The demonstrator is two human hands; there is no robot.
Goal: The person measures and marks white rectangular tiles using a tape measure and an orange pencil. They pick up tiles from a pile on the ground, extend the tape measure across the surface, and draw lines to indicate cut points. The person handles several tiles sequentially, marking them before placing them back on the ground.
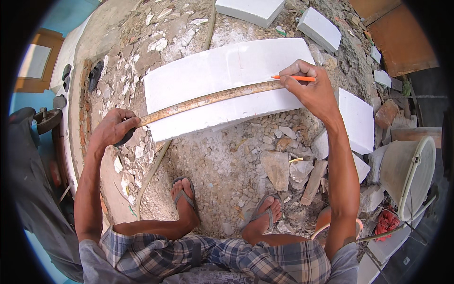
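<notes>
Head view, looking down: a large white block (222, 87) lies flat on rubble-strewn ground (227, 161) in front of a seated person, with a worn tape measure (208, 99) stretched across its top from lower left to upper right. Left hand (113, 128) is closed around the tape's dark case just off the block's left edge, thumb on the strip. Right hand (309, 90) rests on the block's right end, fingers pinched together on an orange pencil (293, 78) whose tip meets the block beside the tape, while the same hand presses the tape's far end down. Two feet in grey flip-flops (187, 191) are planted on the gravel below the block, and a flat stone (276, 168) and a short piece of wood (313, 182) lie between the feet and the right arm. Two smaller white blocks (321, 28) lie beyond the big one at the top, and another white block (357, 118) sits just right of the right wrist. One tipped grey bucket (406, 173) lies at far right, near a red rag (388, 222)
</notes>
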